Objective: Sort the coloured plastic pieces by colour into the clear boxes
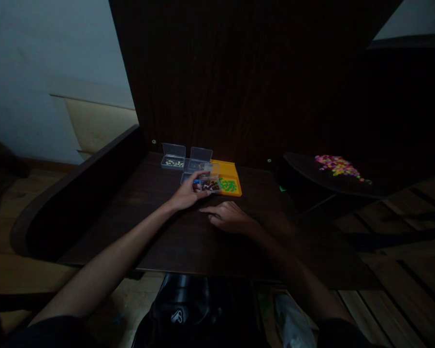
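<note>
Clear plastic, thin and glossy, is what your left hand (188, 192) closes on: a small clear plastic box of dark red beads (210, 184), which sits on the dark wooden desk (181, 244) touching the near left edge of a flat orange plastic tray (227, 168) strewn with small green beads (227, 185). Your fingers curl around the box's left side with the thumb at its near wall. A speck of blue shows at the fingertips, too small to identify. Your right hand (227, 216) lies palm down on the desk just short of the tray, fingers loosely spread and holding nothing. Two more clear hinged boxes stand behind with lids raised, one holding pale beads (173, 158) and one beside it (200, 158) whose contents are lost in the gloom. Well off to the right, a heap of pink and yellow beads (336, 165) rests on a dark rounded surface (304, 181). Judged from this view, the box will be very light and stiff but brittle, with smooth walls likely to slip under a loose pinch. Its raised lid looks like the weak part, and the beads inside will roll and spill at any tilt. The better hold is across the two opposite side walls, low on the body, keeping it level, never by the lid.
</note>
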A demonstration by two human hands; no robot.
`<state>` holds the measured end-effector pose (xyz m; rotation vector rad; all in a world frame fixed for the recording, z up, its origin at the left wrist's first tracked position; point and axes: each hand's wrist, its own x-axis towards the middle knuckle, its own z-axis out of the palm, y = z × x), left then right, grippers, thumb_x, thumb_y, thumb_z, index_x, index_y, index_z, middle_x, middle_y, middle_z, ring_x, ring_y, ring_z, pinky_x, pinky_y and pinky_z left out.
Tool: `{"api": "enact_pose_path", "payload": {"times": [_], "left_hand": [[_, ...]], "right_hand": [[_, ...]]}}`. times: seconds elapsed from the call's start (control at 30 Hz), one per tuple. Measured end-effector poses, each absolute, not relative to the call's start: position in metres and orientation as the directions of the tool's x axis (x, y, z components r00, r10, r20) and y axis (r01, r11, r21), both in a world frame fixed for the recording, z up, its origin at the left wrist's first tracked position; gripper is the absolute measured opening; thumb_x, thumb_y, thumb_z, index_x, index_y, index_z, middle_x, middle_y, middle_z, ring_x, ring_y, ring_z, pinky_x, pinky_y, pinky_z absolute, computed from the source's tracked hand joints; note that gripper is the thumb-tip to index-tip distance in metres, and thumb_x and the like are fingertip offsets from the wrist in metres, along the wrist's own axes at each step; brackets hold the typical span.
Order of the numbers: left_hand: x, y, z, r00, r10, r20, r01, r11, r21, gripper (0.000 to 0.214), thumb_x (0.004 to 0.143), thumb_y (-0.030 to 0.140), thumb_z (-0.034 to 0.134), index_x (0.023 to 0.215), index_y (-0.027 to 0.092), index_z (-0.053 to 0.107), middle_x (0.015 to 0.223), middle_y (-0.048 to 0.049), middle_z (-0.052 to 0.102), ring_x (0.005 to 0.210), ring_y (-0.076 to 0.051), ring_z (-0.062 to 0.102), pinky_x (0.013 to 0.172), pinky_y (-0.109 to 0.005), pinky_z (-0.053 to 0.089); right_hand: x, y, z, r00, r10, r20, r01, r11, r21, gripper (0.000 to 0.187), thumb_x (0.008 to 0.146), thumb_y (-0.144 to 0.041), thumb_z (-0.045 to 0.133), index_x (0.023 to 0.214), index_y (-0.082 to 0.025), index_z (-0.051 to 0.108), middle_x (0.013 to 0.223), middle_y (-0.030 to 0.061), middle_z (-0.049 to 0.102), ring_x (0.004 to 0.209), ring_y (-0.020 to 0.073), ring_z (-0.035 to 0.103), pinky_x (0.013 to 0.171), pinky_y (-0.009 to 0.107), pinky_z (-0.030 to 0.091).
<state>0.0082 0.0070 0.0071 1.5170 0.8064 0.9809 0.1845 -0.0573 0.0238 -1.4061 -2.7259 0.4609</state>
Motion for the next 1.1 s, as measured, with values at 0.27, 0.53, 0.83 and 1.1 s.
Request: {"api": "enact_pose_path", "payload": {"times": [0.27,0.53,0.83,1.1], "left_hand": [[0.009,0.008,0.010,0.415,0.899,0.140,-0.005,-0.151,0.988,0.066,0.067,0.019,0.075,0.127,0.018,0.047,0.114,-0.0103,0.061,0.082,-0.016,0.063,0.084,-0.038,0.051],[0.008,0.005,0.011,0.422,0.896,0.137,-0.003,-0.150,0.989,0.065,0.069,0.019,0.074,0.128,0.018,0.046,0.109,-0.0085,0.063,0.080,-0.014,0.063,0.080,-0.035,0.052],[0.010,0.005,0.008,0.443,0.881,0.165,-0.019,-0.175,0.984,0.064,0.068,0.019,0.074,0.126,0.019,0.047,0.113,-0.0085,0.061,0.076,-0.011,0.061,0.077,-0.032,0.052],[0.017,-0.002,0.002,0.508,0.850,0.137,-0.050,-0.130,0.990,0.066,0.068,0.020,0.076,0.127,0.019,0.045,0.107,-0.0080,0.063,0.083,-0.015,0.063,0.081,-0.036,0.052]], "right_hand": [[0.194,-0.053,0.022,-0.572,0.816,-0.082,0.799,0.533,-0.278,0.033,0.086,-0.025,0.052,0.114,-0.025,0.069,0.079,0.0023,0.070,0.071,0.0167,0.061,0.070,0.026,0.039],[0.183,-0.060,0.010,-0.640,0.765,-0.066,0.738,0.589,-0.330,0.023,0.088,-0.035,0.057,0.105,-0.025,0.070,0.078,0.0012,0.070,0.071,0.0154,0.060,0.068,0.025,0.036],[0.194,-0.054,0.014,-0.580,0.800,0.156,0.622,0.558,-0.549,0.014,0.087,-0.029,0.059,0.092,-0.017,0.064,0.062,-0.0042,0.056,0.054,0.0086,0.047,0.057,0.020,0.035],[0.216,-0.047,0.027,-0.213,0.883,0.419,0.647,0.449,-0.616,0.016,0.085,-0.032,0.058,0.090,-0.017,0.061,0.073,0.0002,0.060,0.054,0.0098,0.046,0.054,0.022,0.039]]}}
